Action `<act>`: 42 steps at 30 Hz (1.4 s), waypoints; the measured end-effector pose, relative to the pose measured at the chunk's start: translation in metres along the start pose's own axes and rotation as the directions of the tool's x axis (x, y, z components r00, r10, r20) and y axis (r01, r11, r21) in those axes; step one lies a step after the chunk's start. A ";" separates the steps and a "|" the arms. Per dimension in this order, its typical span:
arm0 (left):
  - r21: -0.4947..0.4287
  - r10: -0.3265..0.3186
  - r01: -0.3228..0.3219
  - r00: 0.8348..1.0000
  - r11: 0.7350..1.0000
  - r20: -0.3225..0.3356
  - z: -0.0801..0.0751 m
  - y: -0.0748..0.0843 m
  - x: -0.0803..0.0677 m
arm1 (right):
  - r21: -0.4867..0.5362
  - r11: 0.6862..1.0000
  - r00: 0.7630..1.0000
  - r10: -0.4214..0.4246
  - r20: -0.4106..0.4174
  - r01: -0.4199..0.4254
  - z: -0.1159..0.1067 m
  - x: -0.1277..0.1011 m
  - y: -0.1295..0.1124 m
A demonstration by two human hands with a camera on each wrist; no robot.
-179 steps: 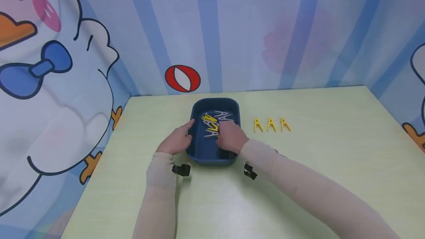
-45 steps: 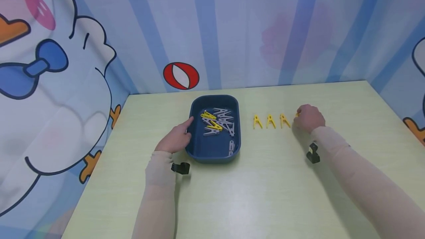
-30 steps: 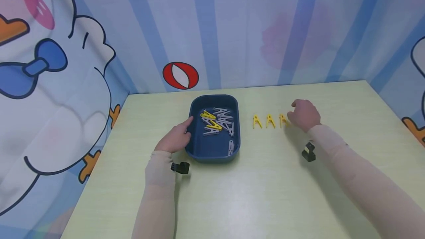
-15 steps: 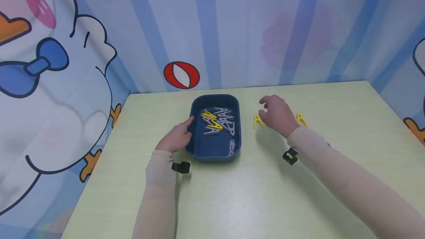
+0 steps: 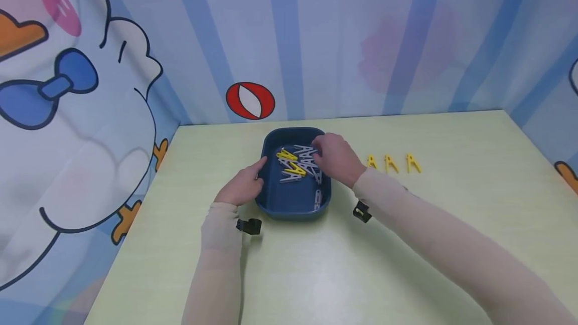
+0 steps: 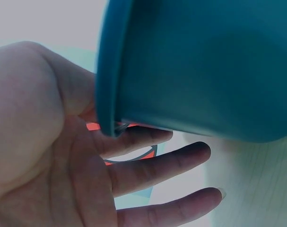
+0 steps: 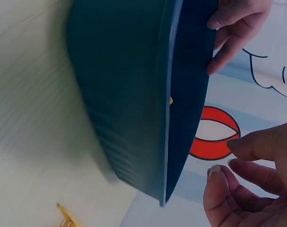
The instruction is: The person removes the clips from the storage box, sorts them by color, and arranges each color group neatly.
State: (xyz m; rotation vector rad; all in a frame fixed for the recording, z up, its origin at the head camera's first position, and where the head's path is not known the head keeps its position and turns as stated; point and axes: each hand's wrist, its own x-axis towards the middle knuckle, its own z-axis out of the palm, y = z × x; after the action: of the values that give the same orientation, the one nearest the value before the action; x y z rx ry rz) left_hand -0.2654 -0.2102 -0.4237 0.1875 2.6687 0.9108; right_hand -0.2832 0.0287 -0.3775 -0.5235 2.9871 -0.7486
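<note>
Over the blue tray, my right hand hovers, fingers loose, empty, directly above jumbled clothespins. Left hand, fingers straight, rests against tray's left wall; tray's length runs away from me.

Pale green worktop with faint wood grain, backed by a cartoon-printed curtain on three sides. At centre, toward 12 o'clock, a dark blue tray, long axis running 12 to 6, resting flat on the surface and filled with yellow and grey pegs. At 3 o'clock of the tray, well apart from it, three yellow pegs set in a straight row on the bare surface, evenly spaced, not touching, open ends toward 6 o'clock. At the tray's 9 o'clock wall, left hand lying on the surface.
</note>
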 end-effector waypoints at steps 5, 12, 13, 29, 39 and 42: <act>0.012 0.014 -0.014 1.000 1.000 -0.001 -0.001 0.001 -0.001 | -0.038 0.999 0.999 -0.028 0.046 0.030 0.009 0.012 -0.010; 0.016 0.026 -0.026 1.000 1.000 -0.003 -0.001 -0.001 0.001 | -0.025 0.999 0.995 -0.040 0.096 0.042 0.022 0.027 -0.012; 0.018 0.027 -0.027 1.000 0.999 -0.004 0.000 -0.001 0.001 | -0.019 0.999 0.994 -0.034 0.106 0.037 0.024 0.028 -0.012; 0.038 0.059 -0.058 0.998 0.998 -0.011 -0.001 -0.002 0.002 | -0.041 0.998 0.981 -0.030 0.193 0.038 0.045 0.045 -0.009; 0.042 0.086 -0.086 0.996 0.995 -0.015 -0.001 -0.002 0.000 | -0.068 0.990 0.967 -0.103 0.233 0.122 0.057 0.054 -0.008; 0.049 0.092 -0.091 0.996 0.995 -0.015 -0.001 -0.003 -0.001 | -0.078 0.987 0.967 -0.121 0.224 0.142 0.062 0.056 -0.008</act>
State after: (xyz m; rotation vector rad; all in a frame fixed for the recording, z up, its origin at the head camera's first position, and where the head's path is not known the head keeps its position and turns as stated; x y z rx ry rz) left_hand -0.2653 -0.2129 -0.4244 0.3168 2.7190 0.8788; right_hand -0.3275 -0.0246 -0.4252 -0.7616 2.8138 -0.5200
